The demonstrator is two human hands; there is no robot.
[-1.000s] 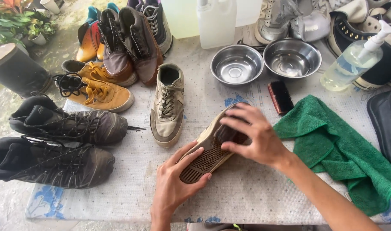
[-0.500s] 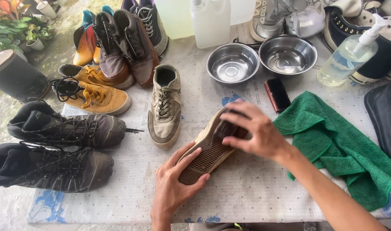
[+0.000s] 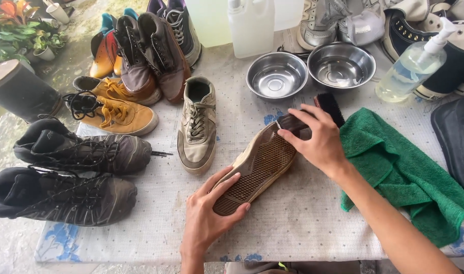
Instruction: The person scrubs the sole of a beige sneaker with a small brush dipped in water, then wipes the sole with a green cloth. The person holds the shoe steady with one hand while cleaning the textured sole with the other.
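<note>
A cloth-covered tabletop (image 3: 303, 223) is crowded: two steel bowls (image 3: 276, 75) behind, a crumpled green towel (image 3: 394, 167) at right, a tan lace-up sneaker (image 3: 196, 127) at left. Between them a beige shoe with a brown ribbed sole (image 3: 257, 167) is lain sole-up, its long axis running diagonally from near-left to far-right. The near end is pinned by the left hand (image 3: 209, 215), fingers spread. A dark brush (image 3: 313, 114) is clasped by the right hand (image 3: 318, 142), fingers curled around it, at the far end.
</note>
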